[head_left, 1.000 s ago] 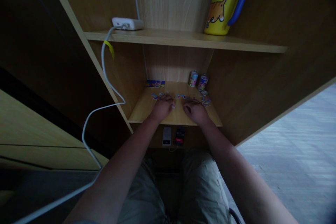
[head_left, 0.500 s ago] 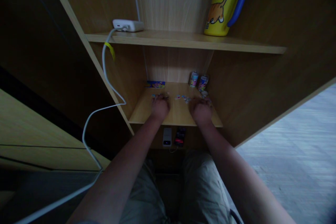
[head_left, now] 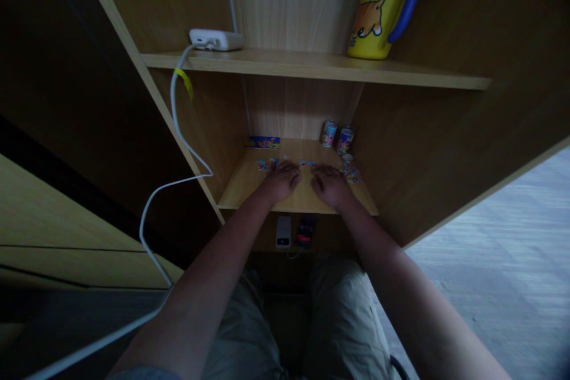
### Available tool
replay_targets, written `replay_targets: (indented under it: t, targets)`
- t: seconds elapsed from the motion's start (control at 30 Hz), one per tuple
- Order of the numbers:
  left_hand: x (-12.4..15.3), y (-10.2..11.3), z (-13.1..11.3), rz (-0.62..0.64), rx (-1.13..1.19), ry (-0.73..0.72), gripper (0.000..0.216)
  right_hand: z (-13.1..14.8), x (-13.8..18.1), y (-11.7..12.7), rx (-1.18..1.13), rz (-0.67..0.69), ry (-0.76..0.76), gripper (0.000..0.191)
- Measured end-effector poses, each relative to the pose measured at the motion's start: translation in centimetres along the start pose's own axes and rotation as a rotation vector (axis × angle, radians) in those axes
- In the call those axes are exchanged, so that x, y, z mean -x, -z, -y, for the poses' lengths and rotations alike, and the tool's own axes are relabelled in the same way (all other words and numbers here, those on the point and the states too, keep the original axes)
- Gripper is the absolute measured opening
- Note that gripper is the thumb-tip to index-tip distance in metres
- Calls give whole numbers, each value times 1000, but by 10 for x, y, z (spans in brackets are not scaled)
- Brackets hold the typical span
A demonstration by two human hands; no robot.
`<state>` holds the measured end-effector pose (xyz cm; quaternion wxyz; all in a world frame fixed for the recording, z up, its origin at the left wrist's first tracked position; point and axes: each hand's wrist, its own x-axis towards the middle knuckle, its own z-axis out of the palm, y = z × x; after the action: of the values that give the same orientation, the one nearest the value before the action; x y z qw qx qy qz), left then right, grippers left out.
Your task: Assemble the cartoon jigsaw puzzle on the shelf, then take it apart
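My left hand (head_left: 284, 180) lies low over the lower shelf board (head_left: 307, 200), fingers stretched forward and apart from the thumb. Just past its fingertips is a group of small colourful printed pieces (head_left: 262, 165). My right hand (head_left: 331, 186) is beside it, also with fingers extended. More such pieces (head_left: 351, 173) are spread to its right, partly hidden by the hand. Between the hands, towards the back, are a couple of small pieces (head_left: 303, 163). Neither hand shows anything gripped, though the fingertips are dim. A blue printed strip (head_left: 263, 142) rests at the back left.
Two small printed cans (head_left: 329, 133) and a round lid-like disc (head_left: 347, 158) are at the back right. The upper shelf (head_left: 294, 64) holds a white charger (head_left: 216, 40) and a blue-yellow jug (head_left: 374, 15). A white cable (head_left: 143, 219) hangs left. Below are two phone-sized devices (head_left: 284, 233).
Both hands have moved inward, closer together. More of the printed pieces now show at the left and at the right, where the hands were before.
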<state>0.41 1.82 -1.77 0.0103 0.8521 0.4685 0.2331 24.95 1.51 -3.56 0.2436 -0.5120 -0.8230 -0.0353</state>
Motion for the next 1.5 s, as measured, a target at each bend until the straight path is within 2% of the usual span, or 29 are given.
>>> replay_targets:
  t: [0.13,0.3,0.47,0.7,0.87,1.13,1.3,1.4,1.5]
  targets:
    - [1,4,1,-37,32,-14,16,-1,1,1,-29,3,26,36]
    - [1,6,3,-61,53,-5,9,-4,2,4,-14,-41,-48,39]
    - [2,7,1,-64,38,-4,15,-4,3,4,13,-25,-68,30]
    - [2,5,2,-75,12,27,29,0,4,7,27,-26,-83,27]
    - [1,3,4,-87,-3,50,26,0,5,9,16,-50,-92,27]
    - [4,9,1,-89,-15,39,25,4,7,12,2,-76,-59,16]
    - [5,8,4,-68,-29,44,4,4,9,15,4,-56,-24,13]
    - [7,6,6,-103,-63,100,13,3,12,14,42,-82,-98,29]
    - [10,3,7,-185,-119,214,10,3,16,12,89,-154,-246,36]
